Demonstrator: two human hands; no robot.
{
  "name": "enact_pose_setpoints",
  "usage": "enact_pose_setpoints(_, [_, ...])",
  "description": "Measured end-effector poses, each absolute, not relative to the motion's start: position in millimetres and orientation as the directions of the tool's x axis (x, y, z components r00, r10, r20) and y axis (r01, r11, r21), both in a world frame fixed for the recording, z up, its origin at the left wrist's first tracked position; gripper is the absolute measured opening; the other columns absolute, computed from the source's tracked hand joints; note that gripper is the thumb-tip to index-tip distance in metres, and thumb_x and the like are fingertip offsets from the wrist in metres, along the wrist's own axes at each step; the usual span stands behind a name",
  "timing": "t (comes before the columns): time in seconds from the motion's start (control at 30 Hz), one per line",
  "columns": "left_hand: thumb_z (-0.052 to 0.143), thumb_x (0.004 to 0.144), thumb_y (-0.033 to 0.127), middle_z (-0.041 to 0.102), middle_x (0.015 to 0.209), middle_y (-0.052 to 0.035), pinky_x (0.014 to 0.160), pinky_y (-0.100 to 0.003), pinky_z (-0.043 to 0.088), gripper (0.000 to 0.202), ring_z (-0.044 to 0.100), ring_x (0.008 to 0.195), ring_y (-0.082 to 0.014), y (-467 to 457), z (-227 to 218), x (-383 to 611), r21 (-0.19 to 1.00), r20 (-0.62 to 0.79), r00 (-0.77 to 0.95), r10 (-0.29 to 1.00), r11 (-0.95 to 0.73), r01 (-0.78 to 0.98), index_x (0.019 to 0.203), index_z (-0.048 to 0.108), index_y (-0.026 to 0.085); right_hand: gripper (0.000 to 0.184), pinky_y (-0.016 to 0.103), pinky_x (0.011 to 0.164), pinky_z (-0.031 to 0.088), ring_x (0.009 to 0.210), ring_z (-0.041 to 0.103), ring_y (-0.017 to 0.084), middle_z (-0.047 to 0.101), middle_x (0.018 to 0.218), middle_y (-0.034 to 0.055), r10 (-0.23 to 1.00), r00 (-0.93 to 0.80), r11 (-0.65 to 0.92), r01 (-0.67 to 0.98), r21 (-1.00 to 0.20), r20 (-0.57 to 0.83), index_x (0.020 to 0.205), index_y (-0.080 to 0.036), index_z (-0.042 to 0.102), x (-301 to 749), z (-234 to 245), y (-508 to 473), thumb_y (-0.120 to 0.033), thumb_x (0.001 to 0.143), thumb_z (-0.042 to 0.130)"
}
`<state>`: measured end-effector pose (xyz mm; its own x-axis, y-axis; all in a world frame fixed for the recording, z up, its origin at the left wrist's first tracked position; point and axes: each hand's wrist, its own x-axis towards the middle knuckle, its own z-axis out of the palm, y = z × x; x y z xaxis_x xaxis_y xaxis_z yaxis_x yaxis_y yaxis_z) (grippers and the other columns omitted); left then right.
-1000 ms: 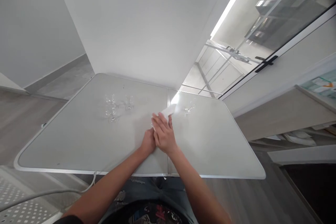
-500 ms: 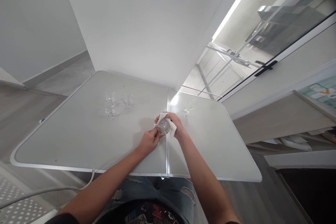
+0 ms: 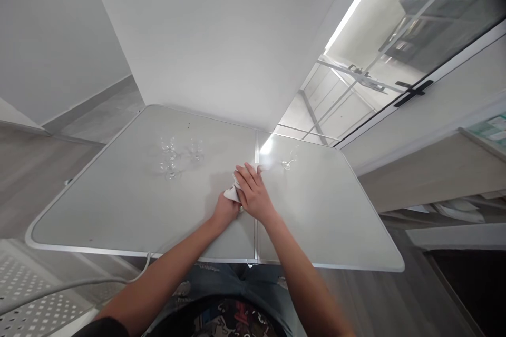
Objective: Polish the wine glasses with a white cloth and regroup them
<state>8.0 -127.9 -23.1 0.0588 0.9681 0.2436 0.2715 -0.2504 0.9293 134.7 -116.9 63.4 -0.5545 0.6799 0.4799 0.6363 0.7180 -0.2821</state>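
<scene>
Around the middle seam of a pale folding table (image 3: 118,205), my two hands are together over a clear drinking glass (image 3: 241,209), now almost wholly hidden. My left hand (image 3: 226,211) is closed around its lower part. My right hand (image 3: 254,193) lies over the top, its fingers curved on a white cloth or tissue (image 3: 232,194) that covers the glass. A corner of the cloth sticks out between the hands. Whether the fingers reach inside the bowl cannot be seen.
Three clear glasses, among them a rear one (image 3: 196,151) and a front one (image 3: 171,170), stand left of my hands. Another clear glass (image 3: 287,164) stands to the right. A white wall (image 3: 221,52) rises behind the table. A cable (image 3: 98,280) runs by the front edge.
My right hand has moved from the far side of the glass to over its top, with the cloth. The round clear bowl that showed before is now covered.
</scene>
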Motion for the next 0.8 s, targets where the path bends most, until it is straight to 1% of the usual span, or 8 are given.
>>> enact_pose_setpoints(0.13, [0.059, 0.085, 0.025, 0.065, 0.061, -0.0081, 0.06, -0.031, 0.044, 0.021, 0.059, 0.056, -0.0197, -132.0, -31.9, 8.0, 0.845, 0.259, 0.143, 0.955, -0.296, 0.447, 0.066, 0.061, 0.019, 0.023, 0.04, 0.097, 0.047, 0.108, 0.06, 0.025, 0.07, 0.113, 0.0115, 0.776, -0.574, 0.63, 0.724, -0.281, 0.262, 0.109, -0.017, 0.069, 149.3, 95.7, -99.5, -0.028, 0.096, 0.053])
enact_pose_setpoints(0.27, [0.062, 0.089, 0.04, 0.07, 0.072, -0.0094, 0.062, -0.03, 0.044, 0.023, 0.065, 0.066, -0.0223, -136.5, -26.2, 7.6, 0.792, 0.345, 0.164, 0.924, -0.38, 0.477, 0.081, 0.065, 0.018, 0.032, 0.029, 0.064, 0.041, 0.069, 0.054, 0.016, 0.064, 0.073, 0.0023, 0.886, -0.463, 0.367, 0.676, -0.639, 0.02, 0.075, -0.018, 0.065, 158.6, 106.7, -83.6, -0.04, 0.095, 0.053])
enact_pose_setpoints(0.37, [0.057, 0.095, 0.041, 0.068, 0.071, -0.0039, 0.066, -0.028, 0.046, 0.023, 0.064, 0.066, -0.0188, -138.5, -16.1, 5.9, 0.834, 0.322, 0.175, 0.93, -0.366, 0.413, 0.087, 0.062, 0.02, 0.048, 0.028, 0.058, 0.04, 0.061, 0.052, 0.015, 0.062, 0.066, 0.0016, 0.94, -0.329, 0.015, 0.3, -0.954, -0.089, 0.074, -0.018, 0.065, 156.0, 93.6, -78.2, -0.057, 0.095, 0.048])
enact_pose_setpoints(0.47, [0.052, 0.097, 0.038, 0.068, 0.069, -0.0006, 0.066, -0.026, 0.046, 0.025, 0.062, 0.062, -0.015, -137.9, -7.2, 5.1, 0.916, 0.223, 0.159, 0.962, -0.262, 0.305, 0.083, 0.061, 0.02, 0.055, 0.03, 0.064, 0.048, 0.07, 0.061, 0.019, 0.07, 0.08, 0.0071, 0.987, -0.116, -0.128, -0.192, -0.973, -0.107, 0.092, -0.015, 0.071, 141.6, 71.4, -83.0, -0.065, 0.092, 0.047])
enact_pose_setpoints(0.53, [0.052, 0.097, 0.04, 0.071, 0.072, -0.0014, 0.065, -0.025, 0.046, 0.028, 0.064, 0.064, -0.015, -135.7, -4.2, 5.4, 0.965, 0.143, 0.139, 0.98, -0.17, 0.201, 0.081, 0.061, 0.019, 0.055, 0.031, 0.069, 0.051, 0.078, 0.065, 0.019, 0.073, 0.093, 0.0093, 0.996, 0.01, -0.076, -0.34, -0.937, -0.084, 0.105, -0.015, 0.071, 130.1, 56.7, -90.7, -0.064, 0.093, 0.047])
enact_pose_setpoints(0.63, [0.05, 0.096, 0.047, 0.07, 0.073, -0.0024, 0.061, -0.025, 0.047, 0.035, 0.064, 0.066, -0.0163, -131.0, -5.4, 5.9, 0.995, 0.081, 0.063, 0.995, -0.085, 0.058, 0.079, 0.063, 0.018, 0.05, 0.033, 0.076, 0.053, 0.088, 0.066, 0.021, 0.072, 0.101, 0.0089, 0.996, 0.088, 0.025, -0.228, -0.973, 0.005, 0.119, -0.017, 0.068, 117.8, 38.1, -105.0, -0.057, 0.096, 0.047])
enact_pose_setpoints(0.7, [0.051, 0.095, 0.047, 0.069, 0.072, -0.0029, 0.064, -0.028, 0.048, 0.036, 0.062, 0.067, -0.0173, -128.7, -9.1, 5.8, 0.994, 0.108, -0.014, 0.994, -0.108, 0.03, 0.078, 0.065, 0.018, 0.05, 0.038, 0.089, 0.053, 0.104, 0.064, 0.024, 0.07, 0.111, 0.0103, 0.993, 0.034, 0.111, 0.013, -0.994, 0.112, 0.13, -0.019, 0.064, 114.5, 29.4, -113.6, -0.054, 0.098, 0.046])
enact_pose_setpoints(0.8, [0.054, 0.09, 0.039, 0.071, 0.075, -0.0048, 0.074, -0.033, 0.051, 0.028, 0.063, 0.073, -0.0203, -128.1, -15.9, 4.4, 0.985, 0.17, -0.075, 0.983, -0.168, 0.033, 0.082, 0.07, 0.018, 0.054, 0.045, 0.113, 0.039, 0.135, 0.046, 0.027, 0.054, 0.142, 0.0136, 0.957, -0.1, 0.289, 0.368, -0.884, 0.272, 0.143, -0.02, 0.053, 116.8, 25.2, -121.6, -0.052, 0.101, 0.042])
